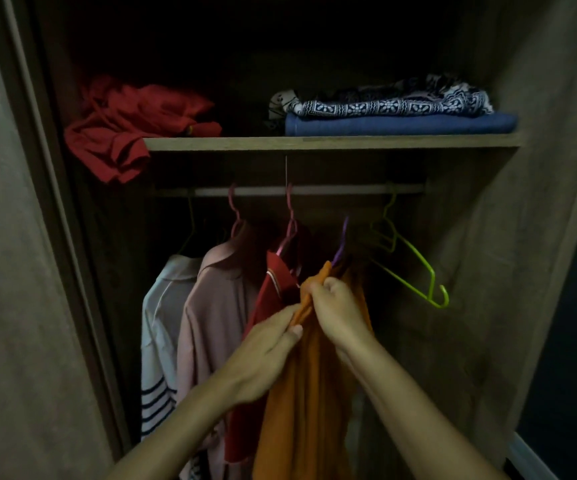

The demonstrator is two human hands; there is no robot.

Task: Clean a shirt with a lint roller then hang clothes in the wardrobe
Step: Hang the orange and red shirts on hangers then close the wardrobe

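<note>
**Inspector:** Nearest the lens, two bare forearms reach into the wardrobe. The left hand (pixel 269 344) pinches the orange cloth shirt (pixel 309 393) by its front edge; the right hand (pixel 336 311) is closed on the same shirt just above, near the collar. The hands sit close together, both clamped on the fabric.

**Clerk:** Where does the shirt sit?

**Inspector:** It is on a purple plastic hanger (pixel 341 242) whose hook stands below the pale metal rail (pixel 314 190); I cannot tell whether it touches it.

**Clerk:** Count of hung garments?

**Inspector:** Four in all: the orange one, a dark red shirt with a pale trim line (pixel 273 299), a dusty pink shirt (pixel 214 306) and a white shirt with dark stripes (pixel 160 341). One bare lime-green hanger (pixel 408 265) hangs at the right, tilted.

**Clerk:** And the wooden shelf (pixel 332 143)?

**Inspector:** Three items: a crumpled red garment (pixel 131 129) spilling over the left end, and at the right a folded blue cloth (pixel 398 124) under a folded navy-and-white patterned cloth (pixel 384 98).

**Clerk:** Any brands or writing?

**Inspector:** None legible; the light is dim.
</note>
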